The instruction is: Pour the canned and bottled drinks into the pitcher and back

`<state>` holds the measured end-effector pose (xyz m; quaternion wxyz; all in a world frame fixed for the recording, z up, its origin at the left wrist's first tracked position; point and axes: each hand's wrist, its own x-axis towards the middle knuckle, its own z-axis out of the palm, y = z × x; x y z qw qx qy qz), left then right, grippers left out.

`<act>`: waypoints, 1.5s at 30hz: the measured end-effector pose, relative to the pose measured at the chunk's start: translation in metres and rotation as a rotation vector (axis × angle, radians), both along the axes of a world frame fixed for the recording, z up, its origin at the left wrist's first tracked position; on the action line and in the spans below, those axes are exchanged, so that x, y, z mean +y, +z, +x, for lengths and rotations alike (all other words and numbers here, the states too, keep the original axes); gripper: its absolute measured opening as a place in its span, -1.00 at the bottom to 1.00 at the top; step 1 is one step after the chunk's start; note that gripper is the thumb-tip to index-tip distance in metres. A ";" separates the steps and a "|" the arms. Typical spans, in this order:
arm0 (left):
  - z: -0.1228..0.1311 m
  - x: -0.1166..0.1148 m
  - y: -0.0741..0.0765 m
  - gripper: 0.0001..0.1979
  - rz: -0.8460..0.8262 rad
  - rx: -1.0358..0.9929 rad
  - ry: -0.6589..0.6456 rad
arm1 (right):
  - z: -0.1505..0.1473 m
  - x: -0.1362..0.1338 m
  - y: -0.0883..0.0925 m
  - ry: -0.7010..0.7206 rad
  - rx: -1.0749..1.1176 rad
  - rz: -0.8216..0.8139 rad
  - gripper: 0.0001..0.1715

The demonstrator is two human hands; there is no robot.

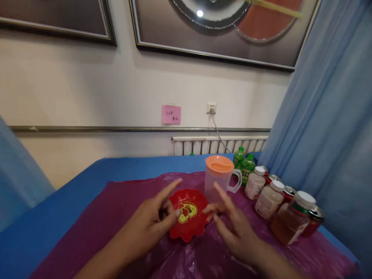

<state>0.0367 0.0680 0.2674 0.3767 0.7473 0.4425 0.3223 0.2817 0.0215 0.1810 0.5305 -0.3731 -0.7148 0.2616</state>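
Observation:
A red scalloped plate [188, 230] with a yellow heart-shaped print lies on the purple plastic sheet. Over its left side hangs my left hand [154, 217], index finger stretched forward, thumb apart and the other fingers curled, with nothing in it. My right hand [232, 221] is at the plate's right edge, its index finger pointing up and the rest partly bent, also holding nothing; whether it touches the rim I cannot tell. Just behind that hand stands a clear plastic pitcher [213, 188] with an orange lid [220, 164] and a handle on its right.
On the right stand green bottles [248, 167], white-capped jars [269, 199], a jar of brown liquid [292, 219] and several red cans [314, 221]. The purple sheet [116, 209] covers a blue tablecloth [78, 182]. Blue curtains [328, 116] hang at both sides; a radiator [197, 145] is behind.

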 end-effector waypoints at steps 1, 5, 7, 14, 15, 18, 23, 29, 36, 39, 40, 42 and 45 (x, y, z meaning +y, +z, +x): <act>-0.001 -0.001 0.013 -0.20 0.111 -0.036 0.075 | -0.003 0.005 0.018 -0.063 0.046 0.136 -0.13; 0.008 -0.004 0.030 -0.11 0.694 -0.255 0.437 | -0.027 0.019 0.064 -0.241 0.252 0.469 -0.07; 0.014 0.002 0.019 -0.04 0.888 -0.350 0.533 | -0.042 0.026 0.068 -0.265 0.293 0.517 -0.05; 0.010 0.060 -0.015 -0.01 0.735 -0.222 0.617 | -0.062 0.086 0.041 -0.370 0.197 0.501 0.00; 0.007 0.068 -0.014 -0.02 0.632 -0.197 0.623 | -0.060 0.095 0.039 -0.411 0.168 0.466 0.01; -0.001 0.082 -0.010 0.01 0.410 -0.202 0.626 | -0.054 0.116 0.034 -0.504 0.092 0.338 0.00; -0.002 0.075 -0.006 0.03 0.488 -0.283 0.657 | -0.052 0.124 0.029 -0.504 0.076 0.299 -0.01; 0.003 0.068 -0.005 -0.03 0.508 -0.227 0.651 | -0.049 0.116 0.028 -0.477 0.060 0.316 -0.04; 0.008 0.068 -0.006 -0.03 0.455 -0.282 0.618 | -0.046 0.111 0.030 -0.438 0.098 0.305 -0.01; 0.008 0.066 -0.006 -0.03 0.443 -0.286 0.609 | -0.047 0.109 0.030 -0.404 0.096 0.307 -0.02; 0.008 0.066 -0.006 -0.03 0.440 -0.278 0.611 | -0.047 0.109 0.029 -0.397 0.092 0.309 -0.03; 0.005 0.069 -0.009 -0.04 0.441 -0.255 0.608 | -0.049 0.109 0.028 -0.392 0.083 0.306 -0.05; -0.005 0.090 -0.019 -0.07 0.417 -0.259 0.584 | -0.054 0.109 0.029 -0.389 0.084 0.272 -0.11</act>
